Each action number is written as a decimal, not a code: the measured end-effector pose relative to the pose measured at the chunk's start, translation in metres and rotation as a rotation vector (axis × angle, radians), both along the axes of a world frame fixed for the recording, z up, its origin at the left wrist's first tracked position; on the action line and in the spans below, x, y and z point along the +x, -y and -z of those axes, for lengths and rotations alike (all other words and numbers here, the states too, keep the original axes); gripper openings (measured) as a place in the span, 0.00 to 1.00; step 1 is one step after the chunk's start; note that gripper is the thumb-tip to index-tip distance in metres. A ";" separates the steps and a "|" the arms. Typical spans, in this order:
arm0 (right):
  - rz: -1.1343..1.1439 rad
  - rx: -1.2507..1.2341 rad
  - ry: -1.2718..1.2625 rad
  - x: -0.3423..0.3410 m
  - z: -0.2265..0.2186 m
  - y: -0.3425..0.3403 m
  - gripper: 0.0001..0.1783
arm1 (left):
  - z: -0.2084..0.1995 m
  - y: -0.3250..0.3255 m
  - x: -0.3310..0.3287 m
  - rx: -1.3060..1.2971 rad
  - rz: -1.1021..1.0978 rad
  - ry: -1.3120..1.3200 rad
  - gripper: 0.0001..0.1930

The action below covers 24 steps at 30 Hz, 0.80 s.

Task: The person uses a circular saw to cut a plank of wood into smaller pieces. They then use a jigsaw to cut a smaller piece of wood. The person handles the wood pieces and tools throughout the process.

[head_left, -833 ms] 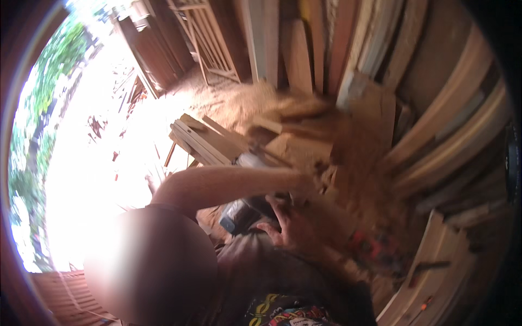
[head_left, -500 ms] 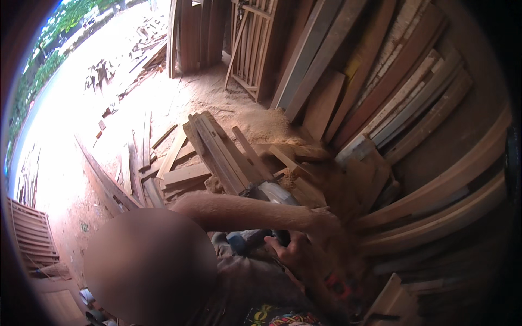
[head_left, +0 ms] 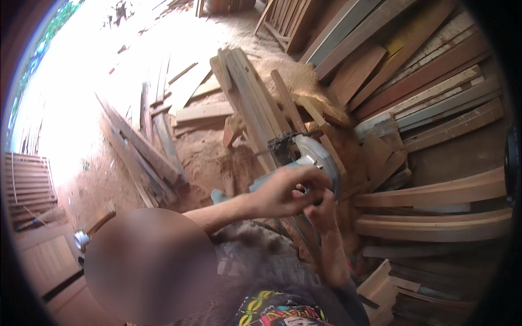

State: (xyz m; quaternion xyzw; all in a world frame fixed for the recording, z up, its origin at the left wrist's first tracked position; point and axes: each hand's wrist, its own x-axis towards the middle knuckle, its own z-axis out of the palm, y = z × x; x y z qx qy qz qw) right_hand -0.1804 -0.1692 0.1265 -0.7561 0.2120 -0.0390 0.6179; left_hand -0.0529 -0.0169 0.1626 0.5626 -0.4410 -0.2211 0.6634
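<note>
My left hand (head_left: 285, 193) reaches in from the left with its fingers curled. Its fingertips meet those of my right hand (head_left: 322, 212), which comes up from the lower right, also with bent fingers. Whatever lies between them is too small or hidden to make out. Just beyond and partly beneath the hands is a power saw (head_left: 315, 152) with a rounded silver guard and a bluish body. It rests at the near end of a stack of long wooden planks (head_left: 253, 92). My hands cover part of the saw.
Sawdust (head_left: 296, 73) is heaped beyond the planks. Loose boards (head_left: 141, 152) lie on the ground at left. Long timbers (head_left: 429, 92) lean along the right side, and curved wooden pieces (head_left: 435, 225) lie nearer. A slatted wooden frame (head_left: 30, 182) stands at far left.
The view has shifted, so the saw and planks sit higher in it. My left forearm, which lay across my right hand, has drawn back left, and the fingers of both hands now meet.
</note>
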 end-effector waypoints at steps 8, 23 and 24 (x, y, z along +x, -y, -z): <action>0.102 -0.043 -0.164 -0.100 -0.020 0.016 0.14 | 0.035 -0.051 -0.106 0.000 -0.439 -0.203 0.16; 0.547 -0.016 0.005 -0.240 -0.065 0.049 0.10 | 0.162 -0.128 -0.165 0.484 -0.684 -0.580 0.18; 0.567 -0.009 0.006 -0.242 -0.070 0.047 0.11 | 0.164 -0.127 -0.163 0.517 -0.654 -0.589 0.18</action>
